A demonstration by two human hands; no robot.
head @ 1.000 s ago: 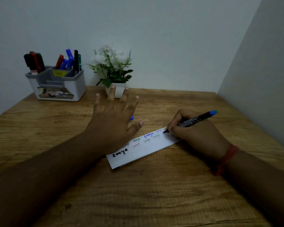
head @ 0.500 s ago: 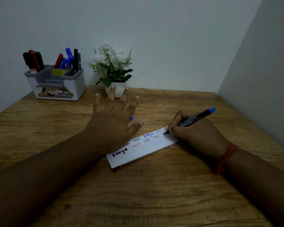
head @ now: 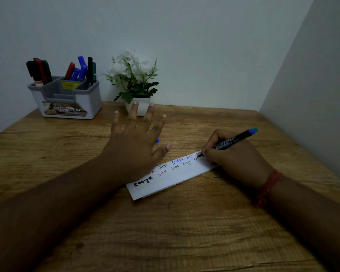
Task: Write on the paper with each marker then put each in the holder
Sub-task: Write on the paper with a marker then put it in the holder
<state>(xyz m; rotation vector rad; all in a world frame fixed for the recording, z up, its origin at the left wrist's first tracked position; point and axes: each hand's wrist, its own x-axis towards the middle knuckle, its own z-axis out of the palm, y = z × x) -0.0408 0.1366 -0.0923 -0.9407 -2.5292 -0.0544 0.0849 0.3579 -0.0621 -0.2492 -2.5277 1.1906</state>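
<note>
Two pale walls meet in a corner at the far right; the room is dimly lit. A wooden table with pronounced horizontal grain fills the lower part of the view and butts against both walls.

At the far left of the table stands a grey compartmented marker holder bearing a yellow label and a printed front panel. It contains black, red, green and blue markers, all upright or slightly tilted. Just to its right stands a small potted plant with white flowers in a white pot.

A white paper strip lies diagonally at the table centre, carrying two rows of short handwritten words in several colours.

The left hand lies flat, fingers straight and spread, with the heel of the palm pressing the left part of the strip. A small blue object, mostly hidden, shows beyond its fingers.

The right hand grips a black marker with a blue-green end, fingers curled round the barrel. The tip touches the right end of the strip. A red thread band encircles the right wrist.
</note>
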